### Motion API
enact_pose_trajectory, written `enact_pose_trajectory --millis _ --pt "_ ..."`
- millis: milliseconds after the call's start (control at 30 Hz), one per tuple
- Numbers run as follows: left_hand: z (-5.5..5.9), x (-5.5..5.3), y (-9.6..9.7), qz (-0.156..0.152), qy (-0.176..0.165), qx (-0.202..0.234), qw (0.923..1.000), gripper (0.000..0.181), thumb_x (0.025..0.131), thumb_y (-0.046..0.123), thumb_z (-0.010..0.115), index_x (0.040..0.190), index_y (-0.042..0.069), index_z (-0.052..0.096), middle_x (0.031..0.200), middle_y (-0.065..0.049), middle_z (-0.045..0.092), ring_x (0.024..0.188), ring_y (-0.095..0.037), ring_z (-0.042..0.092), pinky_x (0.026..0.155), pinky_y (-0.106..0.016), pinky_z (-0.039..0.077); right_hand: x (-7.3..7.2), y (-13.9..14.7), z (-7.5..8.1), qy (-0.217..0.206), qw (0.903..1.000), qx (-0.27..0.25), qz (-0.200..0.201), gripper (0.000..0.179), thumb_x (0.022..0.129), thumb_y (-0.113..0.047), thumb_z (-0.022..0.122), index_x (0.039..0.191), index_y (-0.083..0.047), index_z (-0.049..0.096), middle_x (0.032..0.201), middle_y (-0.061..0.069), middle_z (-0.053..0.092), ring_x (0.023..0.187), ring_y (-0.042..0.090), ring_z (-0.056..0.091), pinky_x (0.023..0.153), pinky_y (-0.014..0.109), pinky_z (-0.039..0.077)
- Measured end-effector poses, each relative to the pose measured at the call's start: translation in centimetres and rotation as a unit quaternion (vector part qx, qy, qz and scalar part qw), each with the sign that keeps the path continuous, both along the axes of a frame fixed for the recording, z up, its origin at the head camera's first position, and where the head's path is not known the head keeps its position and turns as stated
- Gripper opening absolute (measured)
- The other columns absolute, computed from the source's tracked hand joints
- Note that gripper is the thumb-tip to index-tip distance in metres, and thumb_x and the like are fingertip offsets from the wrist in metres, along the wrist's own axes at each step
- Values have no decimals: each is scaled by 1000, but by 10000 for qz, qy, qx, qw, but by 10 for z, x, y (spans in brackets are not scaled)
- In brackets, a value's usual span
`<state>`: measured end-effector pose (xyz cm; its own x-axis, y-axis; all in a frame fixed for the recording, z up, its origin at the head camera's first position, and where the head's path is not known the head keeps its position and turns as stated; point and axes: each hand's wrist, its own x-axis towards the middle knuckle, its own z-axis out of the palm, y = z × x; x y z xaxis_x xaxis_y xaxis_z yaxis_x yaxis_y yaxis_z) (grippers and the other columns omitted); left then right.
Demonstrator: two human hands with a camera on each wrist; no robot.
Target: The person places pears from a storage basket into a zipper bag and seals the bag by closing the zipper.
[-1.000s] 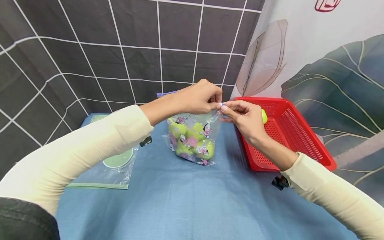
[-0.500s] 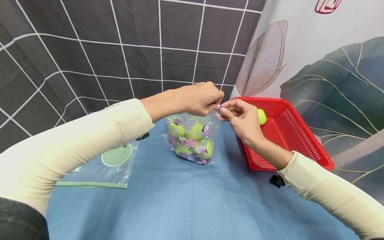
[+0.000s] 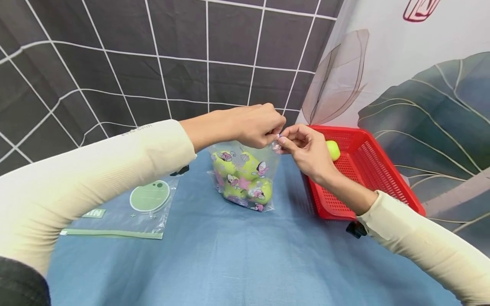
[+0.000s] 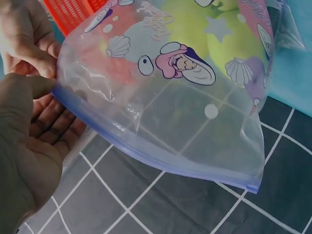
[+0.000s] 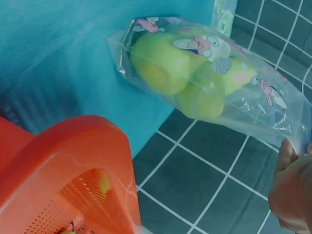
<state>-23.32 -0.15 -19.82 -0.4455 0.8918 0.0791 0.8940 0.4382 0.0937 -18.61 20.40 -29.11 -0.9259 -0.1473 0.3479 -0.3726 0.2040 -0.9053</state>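
Note:
A clear zip bag [image 3: 245, 178] with pink and purple cartoon prints stands on the blue cloth, holding several green apples [image 3: 260, 190]. Its purple zip strip [image 4: 163, 165] runs along the top edge in the left wrist view. My left hand [image 3: 260, 126] pinches the bag's top right corner, thumb on the end of the strip. Right beside it, my right hand [image 3: 311, 151] pinches the same corner between thumb and fingers. In the head view the left hand and forearm hide most of the strip.
A red plastic basket [image 3: 390, 170] stands to the right, with a yellow-green fruit [image 3: 333, 150] inside. A flat clear bag [image 3: 149, 216] with a green zip strip lies at left, partly under my left sleeve. A dark gridded cloth [image 3: 183, 63] hangs behind.
Both hands stay at the bag's corner. The right hand has shifted slightly left, uncovering more of the fruit in the basket. My left forearm has swung over more of the flat bag.

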Motion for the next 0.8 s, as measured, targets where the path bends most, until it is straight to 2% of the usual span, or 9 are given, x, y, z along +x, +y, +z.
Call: enact_pose_trajectory --millis 200,367,633,800 --pt "1 -1 -2 -107 20 -11 9999 20 104 6 57 86 11 65 77 4 56 72 -14 54 66 -27 44 5 -1 0 77 9997 192 -141 15 103 1 78 113 8 70 93 -7 80 82 6 81 84 26 70" --pt "-1 -7 -9 -204 -93 95 9997 18 103 6 60 85 11 65 75 4 55 70 -13 51 66 -27 41 9 5 1 -24 9986 407 -329 18 104 -6 80 115 5 71 94 -7 79 83 5 83 86 24 69" --pt "-11 -18 -33 -212 -182 373 9989 18 103 7 61 87 9 68 73 3 55 67 -14 50 66 -28 40 15 16 2 69 9890 1185 -884 18 104 -20 84 113 -6 78 91 -15 77 80 0 79 77 16 65" --pt "-15 -19 -49 -75 -189 485 9986 17 105 9 62 89 9 68 76 -1 59 69 -16 52 68 -31 42 15 16 4 169 9892 1159 -877 16 104 -20 83 112 -7 78 92 -13 78 80 2 79 77 15 64"
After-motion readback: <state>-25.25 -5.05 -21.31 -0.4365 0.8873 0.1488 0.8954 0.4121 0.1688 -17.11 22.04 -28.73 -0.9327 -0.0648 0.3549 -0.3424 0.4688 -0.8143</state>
